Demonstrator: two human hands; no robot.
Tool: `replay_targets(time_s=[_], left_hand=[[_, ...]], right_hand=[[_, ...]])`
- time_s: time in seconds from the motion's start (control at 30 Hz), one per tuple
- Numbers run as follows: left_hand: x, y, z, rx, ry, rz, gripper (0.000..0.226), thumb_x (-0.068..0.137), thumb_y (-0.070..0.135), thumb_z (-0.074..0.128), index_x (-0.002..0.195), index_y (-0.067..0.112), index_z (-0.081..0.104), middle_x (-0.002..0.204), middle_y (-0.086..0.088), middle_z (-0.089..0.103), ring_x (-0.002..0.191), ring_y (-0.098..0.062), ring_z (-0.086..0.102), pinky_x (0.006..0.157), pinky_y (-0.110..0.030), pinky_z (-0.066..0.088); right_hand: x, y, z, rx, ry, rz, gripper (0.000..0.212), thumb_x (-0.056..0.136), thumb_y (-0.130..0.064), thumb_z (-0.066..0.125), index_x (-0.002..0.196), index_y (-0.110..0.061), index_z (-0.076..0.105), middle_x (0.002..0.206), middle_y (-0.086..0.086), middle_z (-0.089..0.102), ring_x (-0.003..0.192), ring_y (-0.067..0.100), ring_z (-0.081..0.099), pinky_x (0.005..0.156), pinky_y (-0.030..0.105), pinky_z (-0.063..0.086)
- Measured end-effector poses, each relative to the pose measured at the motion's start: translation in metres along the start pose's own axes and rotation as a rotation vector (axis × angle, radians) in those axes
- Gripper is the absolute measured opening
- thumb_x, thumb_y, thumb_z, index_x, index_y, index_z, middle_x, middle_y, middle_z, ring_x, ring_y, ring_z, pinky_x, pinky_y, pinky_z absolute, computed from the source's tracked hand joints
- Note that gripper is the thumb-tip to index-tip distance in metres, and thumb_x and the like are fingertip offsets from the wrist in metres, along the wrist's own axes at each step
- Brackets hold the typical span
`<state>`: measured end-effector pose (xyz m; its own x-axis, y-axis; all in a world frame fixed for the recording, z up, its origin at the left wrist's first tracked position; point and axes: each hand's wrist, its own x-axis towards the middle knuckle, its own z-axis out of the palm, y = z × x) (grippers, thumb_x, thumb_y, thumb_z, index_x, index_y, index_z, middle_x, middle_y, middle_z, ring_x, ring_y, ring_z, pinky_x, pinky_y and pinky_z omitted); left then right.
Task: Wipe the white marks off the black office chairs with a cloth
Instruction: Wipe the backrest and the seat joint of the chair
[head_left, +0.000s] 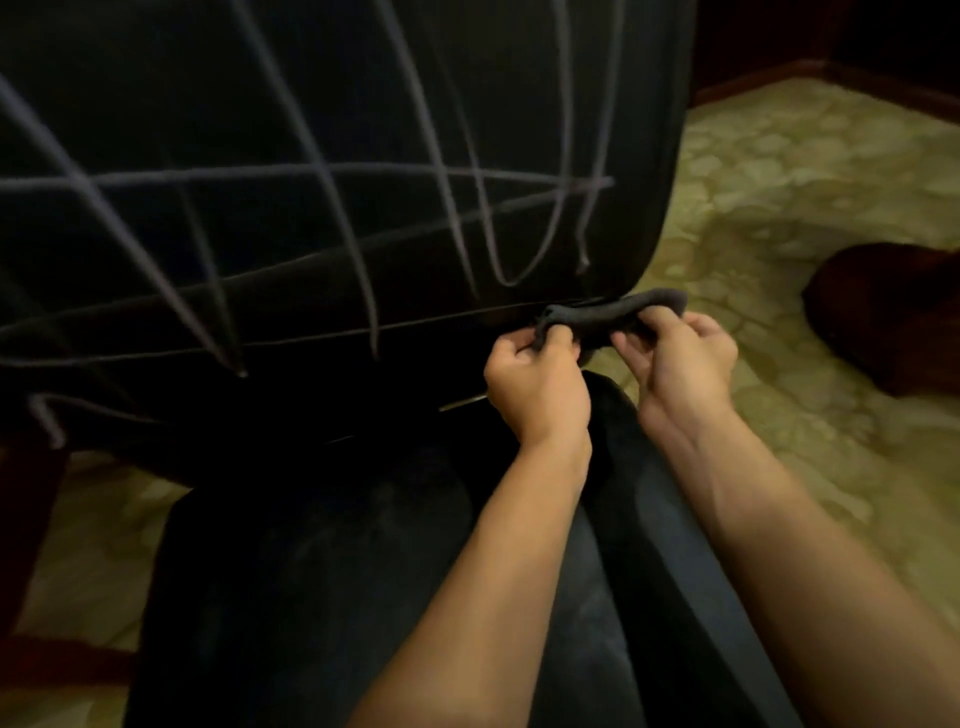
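A black office chair back (270, 119) fills the upper left, crossed by several long pale scribbled marks (332, 171). A dark grey cloth (613, 312) is bunched and stretched between both hands, just below the chair back's lower right corner. My left hand (537, 384) grips the cloth's left end with curled fingers. My right hand (685, 358) pinches its right end. The cloth sits close to the chair's lower edge; contact is unclear.
My dark-trousered legs (322, 582) fill the lower middle. A patterned yellow-green carpet (810, 197) spreads to the right. A dark brown rounded object (888, 317) lies on it at far right. Dark wooden pieces (26, 519) stand at the left edge.
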<state>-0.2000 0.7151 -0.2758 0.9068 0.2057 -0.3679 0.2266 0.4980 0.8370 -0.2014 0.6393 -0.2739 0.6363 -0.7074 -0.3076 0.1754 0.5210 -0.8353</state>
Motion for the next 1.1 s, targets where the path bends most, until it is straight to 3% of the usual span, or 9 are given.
replay_targets(time_s=[0.17, 0.4, 0.57, 0.73, 1.0, 1.1], left_hand=[[-0.006, -0.003, 0.003, -0.047, -0.051, -0.012, 0.012, 0.09, -0.006, 0.064, 0.102, -0.006, 0.066, 0.076, -0.002, 0.07, 0.07, -0.004, 0.071, 0.075, -0.02, 0.059], [0.007, 0.029, -0.049, -0.163, 0.041, -0.003, 0.007, 0.092, -0.004, 0.064, 0.096, 0.002, 0.065, 0.086, -0.008, 0.073, 0.086, -0.015, 0.074, 0.075, -0.02, 0.058], [0.029, 0.066, -0.126, -0.193, 0.184, 0.057, 0.007, 0.092, -0.007, 0.062, 0.095, -0.002, 0.064, 0.085, -0.012, 0.072, 0.086, -0.019, 0.074, 0.077, -0.022, 0.059], [0.039, 0.107, -0.208, -0.167, 0.334, 0.2, 0.006, 0.09, -0.007, 0.063, 0.094, -0.002, 0.066, 0.085, -0.011, 0.074, 0.084, -0.019, 0.074, 0.078, -0.025, 0.06], [0.035, 0.13, -0.277, -0.214, 0.571, 0.359, 0.014, 0.091, -0.001, 0.065, 0.104, -0.005, 0.064, 0.085, -0.008, 0.071, 0.084, -0.017, 0.072, 0.078, -0.023, 0.059], [0.036, 0.132, -0.279, -0.184, 0.589, 0.391, 0.006, 0.091, 0.0, 0.064, 0.096, 0.003, 0.063, 0.084, -0.004, 0.069, 0.083, -0.014, 0.069, 0.078, -0.023, 0.058]], right_hand=[[0.01, 0.001, -0.001, 0.039, 0.003, 0.012, 0.022, 0.094, 0.006, 0.051, 0.082, -0.013, 0.047, 0.079, 0.01, 0.057, 0.068, 0.017, 0.064, 0.068, 0.028, 0.058], [-0.033, 0.036, 0.035, 0.011, -0.107, 0.077, 0.023, 0.097, 0.003, 0.048, 0.086, -0.016, 0.044, 0.079, 0.008, 0.057, 0.072, 0.017, 0.062, 0.06, 0.022, 0.056], [-0.092, 0.086, 0.076, -0.055, -0.185, 0.183, 0.014, 0.098, 0.001, 0.05, 0.09, -0.011, 0.049, 0.093, 0.015, 0.059, 0.084, 0.02, 0.065, 0.073, 0.028, 0.06], [-0.168, 0.131, 0.122, -0.095, -0.251, 0.296, 0.008, 0.097, 0.001, 0.051, 0.097, -0.007, 0.049, 0.107, 0.022, 0.061, 0.106, 0.033, 0.067, 0.082, 0.035, 0.059], [-0.241, 0.167, 0.148, -0.124, -0.376, 0.469, 0.009, 0.096, 0.0, 0.053, 0.092, -0.009, 0.051, 0.102, 0.02, 0.066, 0.102, 0.03, 0.069, 0.086, 0.035, 0.059], [-0.24, 0.167, 0.146, -0.148, -0.421, 0.468, 0.007, 0.095, 0.0, 0.056, 0.094, -0.006, 0.053, 0.102, 0.022, 0.066, 0.102, 0.029, 0.069, 0.087, 0.035, 0.059]])
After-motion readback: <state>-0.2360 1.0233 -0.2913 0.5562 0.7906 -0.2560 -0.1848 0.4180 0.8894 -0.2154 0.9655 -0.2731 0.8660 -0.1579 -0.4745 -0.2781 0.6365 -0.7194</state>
